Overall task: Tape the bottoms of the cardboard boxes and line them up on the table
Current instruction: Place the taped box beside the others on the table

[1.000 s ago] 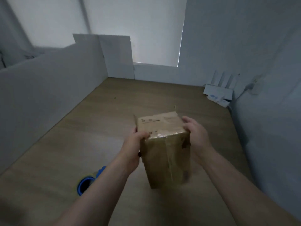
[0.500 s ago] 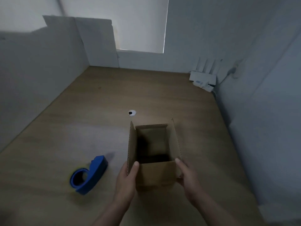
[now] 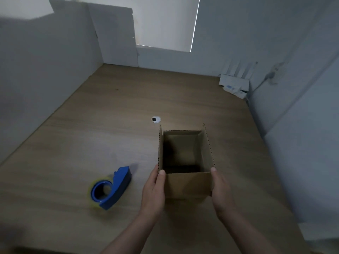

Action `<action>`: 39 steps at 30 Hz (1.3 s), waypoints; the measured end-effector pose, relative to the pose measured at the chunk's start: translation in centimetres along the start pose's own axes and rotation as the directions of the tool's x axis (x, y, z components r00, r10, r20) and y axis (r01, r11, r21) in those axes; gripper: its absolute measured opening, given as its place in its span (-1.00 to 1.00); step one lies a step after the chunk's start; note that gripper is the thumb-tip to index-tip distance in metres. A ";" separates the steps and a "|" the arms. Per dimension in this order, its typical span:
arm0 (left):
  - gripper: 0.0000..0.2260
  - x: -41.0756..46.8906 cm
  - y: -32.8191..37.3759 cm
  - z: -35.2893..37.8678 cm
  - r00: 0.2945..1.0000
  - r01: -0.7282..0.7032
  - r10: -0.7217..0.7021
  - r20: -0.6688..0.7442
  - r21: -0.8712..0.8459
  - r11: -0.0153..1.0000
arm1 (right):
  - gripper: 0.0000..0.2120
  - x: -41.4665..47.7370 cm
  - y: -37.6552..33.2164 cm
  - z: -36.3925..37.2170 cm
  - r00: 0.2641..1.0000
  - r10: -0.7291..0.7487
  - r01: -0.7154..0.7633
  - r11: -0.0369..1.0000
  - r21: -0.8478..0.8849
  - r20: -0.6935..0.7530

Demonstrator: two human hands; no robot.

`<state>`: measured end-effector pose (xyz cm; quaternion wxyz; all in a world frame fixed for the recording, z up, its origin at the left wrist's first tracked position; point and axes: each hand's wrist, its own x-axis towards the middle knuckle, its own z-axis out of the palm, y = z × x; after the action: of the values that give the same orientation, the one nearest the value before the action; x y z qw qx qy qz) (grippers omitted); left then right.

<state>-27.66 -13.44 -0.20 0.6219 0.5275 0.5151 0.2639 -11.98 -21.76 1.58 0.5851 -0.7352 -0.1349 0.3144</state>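
While both hands held it, the box [image 3: 186, 185] stood upright on the table [image 3: 102, 129] with its open top up and its side flaps raised. The left hand [image 3: 153, 192] gripped the near left corner, thumb at the rim and fingers along the left wall. The right hand [image 3: 222, 193] gripped the near right corner in the same way. The underside lay flat on the table, below the fingertips, so its tape could not be checked. The upright placement suggested that this unit was already taped and was being positioned. No other box was in view, so no row existed yet, and most of the task probably remained. The interior, just beyond the thumbs, showed only bare cardboard and shadow, with no contents. The tape dispenser [image 3: 110, 187] lay near the left fingers, on their outer side, touching neither hand.
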 end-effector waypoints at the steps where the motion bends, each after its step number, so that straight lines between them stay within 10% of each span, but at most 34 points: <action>1: -0.30 -0.2 0.2 -0.2 1.000 -0.012 0.012 -0.014 -0.003 1.000 | -0.64 -0.1 -0.3 0.1 1.000 -0.019 0.019 1.000 -0.020 0.008; 9: -0.56 -4.9 4.5 -2.5 0.943 -0.200 0.234 -0.239 0.156 0.967 | -0.74 -1.8 -3.8 1.9 0.925 -0.307 0.340 0.932 -0.127 0.224; 22: -0.54 -19.3 3.7 -9.5 0.680 -0.186 0.368 -0.634 0.337 0.923 | -0.51 -12.9 -7.4 4.3 0.500 -0.409 0.718 0.689 -0.101 0.764; 32: -0.55 -31.7 2.0 -16.3 0.444 -0.114 0.358 -0.821 0.345 0.932 | -0.50 -25.2 -8.7 8.5 0.267 -0.450 0.778 0.622 0.085 0.852; 39: -0.47 -39.8 -2.6 -19.2 0.407 -0.178 0.250 -0.878 0.192 0.965 | -0.48 -33.1 -5.7 9.3 0.131 -0.445 0.848 0.513 0.132 0.886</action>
<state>-59.04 -41.53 13.51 0.1970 0.3893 0.7025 0.5623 -42.08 -31.70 15.95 0.3449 -0.4407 -0.7751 0.2934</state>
